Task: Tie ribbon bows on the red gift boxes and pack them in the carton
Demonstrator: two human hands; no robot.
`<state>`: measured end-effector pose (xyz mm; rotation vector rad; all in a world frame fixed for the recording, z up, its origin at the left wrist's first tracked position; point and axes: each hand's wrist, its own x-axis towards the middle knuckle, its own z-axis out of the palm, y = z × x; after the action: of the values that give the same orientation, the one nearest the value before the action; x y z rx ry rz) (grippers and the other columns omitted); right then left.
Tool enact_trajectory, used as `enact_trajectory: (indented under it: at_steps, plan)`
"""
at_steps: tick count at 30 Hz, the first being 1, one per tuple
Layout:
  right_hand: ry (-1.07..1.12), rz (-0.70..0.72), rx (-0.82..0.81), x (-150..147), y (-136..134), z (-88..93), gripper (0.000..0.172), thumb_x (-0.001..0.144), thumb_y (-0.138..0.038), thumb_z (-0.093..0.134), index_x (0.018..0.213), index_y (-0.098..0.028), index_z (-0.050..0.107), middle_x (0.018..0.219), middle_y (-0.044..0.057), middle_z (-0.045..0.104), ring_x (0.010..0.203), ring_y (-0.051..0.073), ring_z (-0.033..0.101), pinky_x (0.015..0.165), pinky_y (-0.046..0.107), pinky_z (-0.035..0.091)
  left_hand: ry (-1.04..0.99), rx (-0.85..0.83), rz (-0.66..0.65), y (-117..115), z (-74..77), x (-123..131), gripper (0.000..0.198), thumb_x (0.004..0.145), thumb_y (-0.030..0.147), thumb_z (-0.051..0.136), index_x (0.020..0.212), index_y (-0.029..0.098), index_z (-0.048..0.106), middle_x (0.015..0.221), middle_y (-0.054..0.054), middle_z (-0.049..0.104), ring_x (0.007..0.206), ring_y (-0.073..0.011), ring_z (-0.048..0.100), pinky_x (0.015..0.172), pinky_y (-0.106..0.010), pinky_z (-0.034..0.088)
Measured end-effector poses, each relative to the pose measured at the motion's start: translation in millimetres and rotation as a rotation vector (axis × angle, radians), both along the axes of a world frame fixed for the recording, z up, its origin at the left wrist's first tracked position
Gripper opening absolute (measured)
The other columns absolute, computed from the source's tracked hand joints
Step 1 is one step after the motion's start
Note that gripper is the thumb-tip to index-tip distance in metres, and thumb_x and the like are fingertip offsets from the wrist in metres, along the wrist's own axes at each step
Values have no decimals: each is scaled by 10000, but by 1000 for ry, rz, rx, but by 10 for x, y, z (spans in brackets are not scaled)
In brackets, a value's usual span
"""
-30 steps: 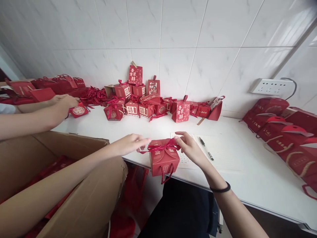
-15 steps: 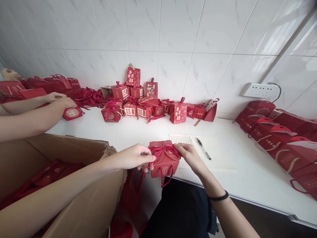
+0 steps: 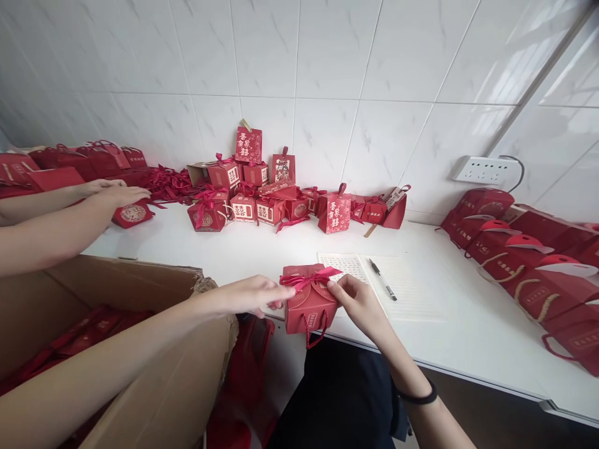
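At the front edge of the table (image 3: 472,324), within reach of both hands: red box (image 3: 306,307) with pale print, curved flaps folded over on top and ribbon bow (image 3: 312,278) across them; cord handle (image 3: 307,333) hanging down on the near side. On the left of the box, left hand (image 3: 250,294), fingers stretched and slightly parted, foremost tip at the left part of the bow; cannot tell whether pinching ribbon or only touching. On the right of the box, right hand (image 3: 359,302), thumb and forefinger close together at the upper corner, just below the bow's right tail; cannot tell whether closed on anything. Around the right wrist, black band (image 3: 420,400).

Just behind and to the right, partly hidden by the box: open notebook (image 3: 416,293), handwriting on one page, pen (image 3: 382,280) lying slantwise near the fold. Along the back edge: pile of small boxes (image 3: 256,204), some stacked on others. Toward the left end: heap of ribbons (image 3: 171,184), then co-worker's hands (image 3: 116,197) at another small box (image 3: 133,215). Toward the right end: row of larger boxes (image 3: 528,268). Before the front edge, left: open carton (image 3: 178,374).
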<state>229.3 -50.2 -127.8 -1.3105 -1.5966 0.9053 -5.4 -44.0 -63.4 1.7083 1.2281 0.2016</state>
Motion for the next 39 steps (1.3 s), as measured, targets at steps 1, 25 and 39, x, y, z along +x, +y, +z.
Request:
enact_trajectory:
  at_steps: [1,25,39]
  plan:
    - [5,28,-8,9,6,5,513,775,-692,512,642,-199,455,584,-8,501,565,149,452,551,273,341,-13,-9,46,39,-23,-15,543,748,687,452,787,164,591,846,-45,553,792,-182,533,621,-241,423]
    - [353,88,-83,25,242,78,497,689,-637,646,577,-189,464,571,-35,429,558,117,373,565,267,299,-75,149,117,107,-156,-56,402,797,503,545,1034,188,469,716,19,609,671,-149,550,648,-279,377]
    - [537,37,-295,-59,306,-45,400,612,-538,686,665,-158,572,715,42,595,696,163,541,695,287,439,-181,21,1,146,-260,-121,396,767,530,590,909,176,485,632,40,556,594,-110,486,598,-257,345]
